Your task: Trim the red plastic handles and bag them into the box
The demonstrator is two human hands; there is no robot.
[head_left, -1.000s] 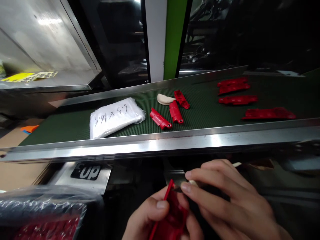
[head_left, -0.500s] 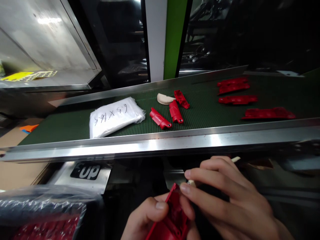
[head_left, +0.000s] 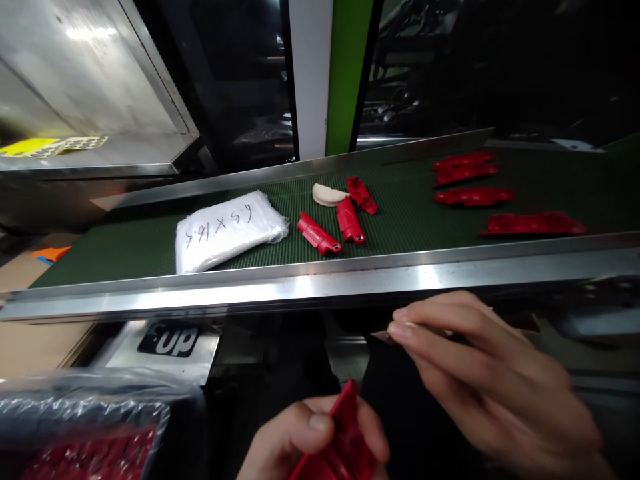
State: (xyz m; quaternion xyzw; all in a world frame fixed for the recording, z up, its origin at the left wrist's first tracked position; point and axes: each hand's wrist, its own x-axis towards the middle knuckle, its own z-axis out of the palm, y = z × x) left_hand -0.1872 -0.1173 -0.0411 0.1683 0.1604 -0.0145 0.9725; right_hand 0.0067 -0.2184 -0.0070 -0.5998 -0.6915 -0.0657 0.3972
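My left hand (head_left: 300, 437) is closed around a red moulded plastic part (head_left: 345, 433), thumb on one side and fingers on the other. The part's pointed end sticks up and its hollow inside faces me; its lower end runs out of the picture. Up and to the right, my right hand (head_left: 480, 373) pinches a thin tool (head_left: 384, 336), apart from the red part. Its small pointed tip shows beyond the fingertips and looks blade-like; the fingers hide most of the rest.
Beyond my hands runs a green conveyor belt (head_left: 400, 230) with a metal rim. On it lie a white plastic-wrapped pack (head_left: 230, 230), a cream half-round piece (head_left: 329, 195) and several red parts (head_left: 319, 235). At lower left stands a plastic-lined box (head_left: 95, 453) of red parts.
My right hand has moved up and right, taking the tool's tip away from the red part. The left hand still holds the part, slightly lower in view.
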